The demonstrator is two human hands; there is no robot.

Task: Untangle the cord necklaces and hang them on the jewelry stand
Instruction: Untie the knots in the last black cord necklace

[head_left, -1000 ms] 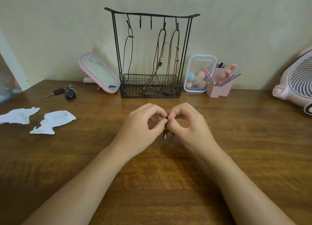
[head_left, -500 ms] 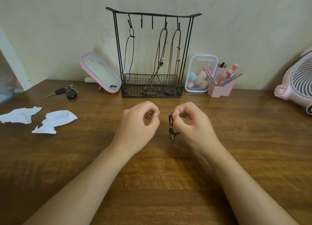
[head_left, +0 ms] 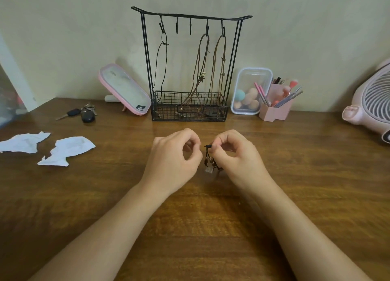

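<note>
My right hand [head_left: 236, 160] pinches a small bundled dark cord necklace [head_left: 209, 161] just above the wooden table; its beads and a pale pendant dangle below my fingers. A short way to the left, my left hand [head_left: 175, 160] has its fingers curled, thumb near the index tip, and no cord shows in it. Behind both hands stands the black wire jewelry stand [head_left: 191, 17]. A black cord necklace [head_left: 163, 65] hangs from its left hook. Two brown cord necklaces [head_left: 202, 70] hang from the right hooks, their ends in the stand's wire basket [head_left: 190, 112].
A pink mirror [head_left: 124, 89] leans left of the stand, with car keys [head_left: 84, 113] and two torn paper pieces [head_left: 65, 148] further left. On the right are a clear box of sponges [head_left: 250, 91], a pink brush holder [head_left: 276, 110] and a pink fan [head_left: 371, 103].
My hands were together on the bundled necklace a second ago. They have since parted; the left hand let go and only the right hand keeps the bundle.
</note>
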